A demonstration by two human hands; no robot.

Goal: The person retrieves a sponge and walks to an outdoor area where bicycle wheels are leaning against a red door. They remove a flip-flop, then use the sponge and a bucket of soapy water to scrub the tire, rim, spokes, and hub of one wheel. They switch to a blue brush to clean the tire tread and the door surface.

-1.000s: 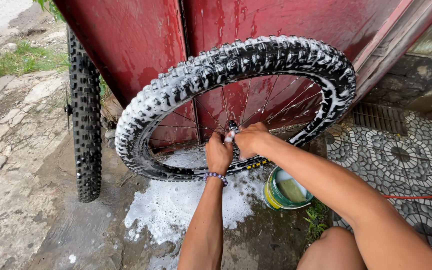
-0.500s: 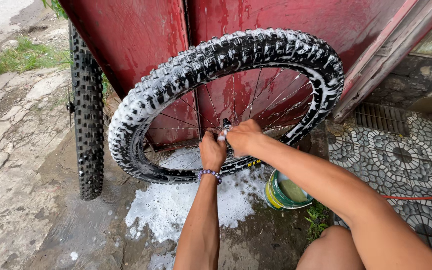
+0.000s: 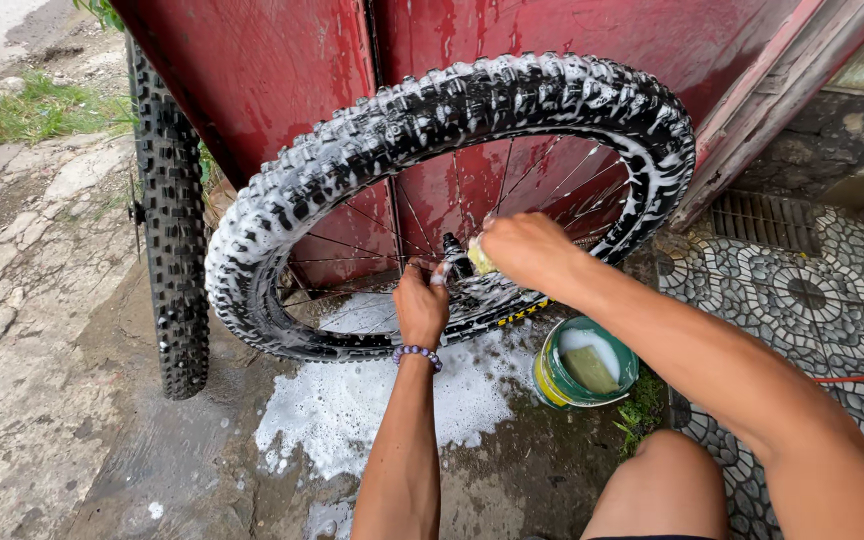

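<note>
Most of the knobby tyre (image 3: 432,120) leaning on the red door (image 3: 282,70) already carries suds, while the left hand (image 3: 422,305) clenches the spokes and the right hand (image 3: 522,250) grasps a yellow sponge (image 3: 479,258) at the hub, spokes apparently left.

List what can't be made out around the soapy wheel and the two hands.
- Hub, head view: mostly hidden by the left hand and foam.
- Yellow sponge: only a corner shows; the right hand covers the rest.
- Lower rim: hidden under suds.
- Second wheel: its top is cut off by the frame edge.
- Green tub: contents unclear under cloudy liquid.
</note>
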